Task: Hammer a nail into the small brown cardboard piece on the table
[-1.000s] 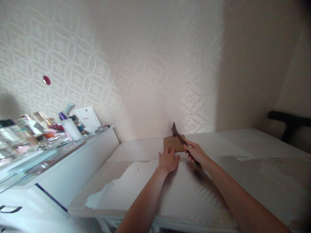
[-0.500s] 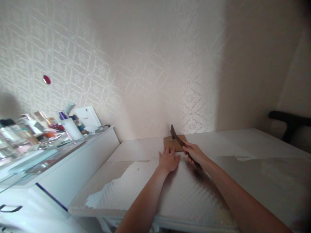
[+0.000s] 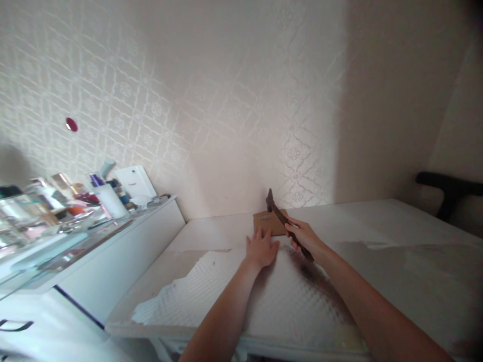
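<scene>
My left hand [image 3: 261, 250] lies flat with fingers spread on the near edge of a small brown board [image 3: 268, 221] that rests on the white table [image 3: 381, 221] near the wall. My right hand [image 3: 305, 237] is closed round the handle of a dark hammer-like tool [image 3: 281, 217]. The tool's head is raised a little above the far part of the board, and its handle runs back through my fist towards me. A white textured mat [image 3: 241, 294] covers the table under both forearms.
A white cabinet [image 3: 113, 256] at the left carries several bottles, jars and a white box [image 3: 135, 182]. Patterned wallpaper rises behind the table. A dark chair part [image 3: 449, 188] shows at the far right. A red dot [image 3: 71, 124] sits on the wall.
The tool's head dipped towards the board half a second ago and is now raised again. My left hand has stayed flat on the board.
</scene>
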A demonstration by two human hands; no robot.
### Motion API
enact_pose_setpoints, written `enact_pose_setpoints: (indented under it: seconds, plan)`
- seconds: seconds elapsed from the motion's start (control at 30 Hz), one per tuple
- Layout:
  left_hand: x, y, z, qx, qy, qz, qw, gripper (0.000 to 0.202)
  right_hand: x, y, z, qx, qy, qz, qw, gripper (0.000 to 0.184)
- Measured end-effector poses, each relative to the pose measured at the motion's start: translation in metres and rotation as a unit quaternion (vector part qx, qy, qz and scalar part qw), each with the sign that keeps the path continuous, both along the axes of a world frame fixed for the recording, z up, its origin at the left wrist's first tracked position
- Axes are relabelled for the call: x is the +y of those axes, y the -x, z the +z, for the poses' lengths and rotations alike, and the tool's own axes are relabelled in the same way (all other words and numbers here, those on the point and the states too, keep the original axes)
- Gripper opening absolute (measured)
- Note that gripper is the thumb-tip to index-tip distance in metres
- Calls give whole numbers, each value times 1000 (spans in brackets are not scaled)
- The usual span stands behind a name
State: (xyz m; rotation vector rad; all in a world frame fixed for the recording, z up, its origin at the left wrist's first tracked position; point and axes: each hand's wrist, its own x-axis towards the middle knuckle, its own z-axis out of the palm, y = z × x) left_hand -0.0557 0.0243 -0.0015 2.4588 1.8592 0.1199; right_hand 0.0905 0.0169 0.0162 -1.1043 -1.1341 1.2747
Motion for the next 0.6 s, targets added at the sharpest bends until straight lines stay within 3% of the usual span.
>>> enact_pose_setpoints:
  seconds: [0.6]
  plan:
    - [-2,-1,2,-5,-4,-1,1000,60,-2,1,3,-13,34,0,999,43]
